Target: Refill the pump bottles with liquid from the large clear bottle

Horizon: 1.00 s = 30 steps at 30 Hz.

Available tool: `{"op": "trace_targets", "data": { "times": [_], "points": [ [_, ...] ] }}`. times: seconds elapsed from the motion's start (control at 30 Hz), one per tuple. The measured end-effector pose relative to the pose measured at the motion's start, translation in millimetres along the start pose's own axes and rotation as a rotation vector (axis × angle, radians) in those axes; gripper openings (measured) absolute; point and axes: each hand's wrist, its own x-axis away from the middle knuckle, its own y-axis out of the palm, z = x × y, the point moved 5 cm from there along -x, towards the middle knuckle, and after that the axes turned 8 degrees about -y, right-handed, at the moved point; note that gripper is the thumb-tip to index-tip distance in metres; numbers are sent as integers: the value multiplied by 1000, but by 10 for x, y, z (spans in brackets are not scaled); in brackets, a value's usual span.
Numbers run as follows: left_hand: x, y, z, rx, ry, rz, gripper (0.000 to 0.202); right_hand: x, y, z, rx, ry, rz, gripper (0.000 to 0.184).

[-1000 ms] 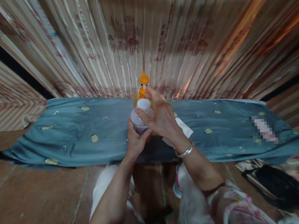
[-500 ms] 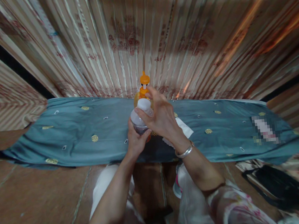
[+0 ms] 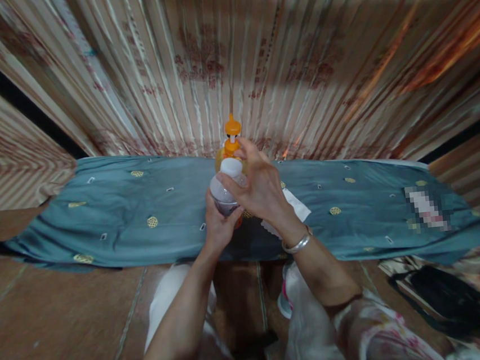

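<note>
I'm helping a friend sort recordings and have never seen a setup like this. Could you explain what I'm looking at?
There is no machine here: these are a person's own bare hands. The view comes from one camera worn on their head, looking forward and down. The left hand holds a clear bottle with a white cap. The right hand is at its upper part, though its exact grip is hard to tell. Just behind stands a bottle with an orange pump. A patterned teal cloth covers the surface, and a white sheet, perhaps paper, lies on it. One pixelated patch cannot be made out.
</note>
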Motion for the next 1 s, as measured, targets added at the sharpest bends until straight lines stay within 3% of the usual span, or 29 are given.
{"op": "trace_targets", "data": {
  "times": [0.17, 0.73, 1.0],
  "points": [
    [5, 8, 18, -6, -19, 2, 87, 6, -4, 31, 34, 20, 45, 70],
    [9, 6, -1, -16, -15, 8, 89, -6, 2, 25, -12, 5, -7, 68],
    [-1, 14, -6, -21, 19, 8, 85, 10, -116, 40, -180, -69, -4, 64]
  ]
}}
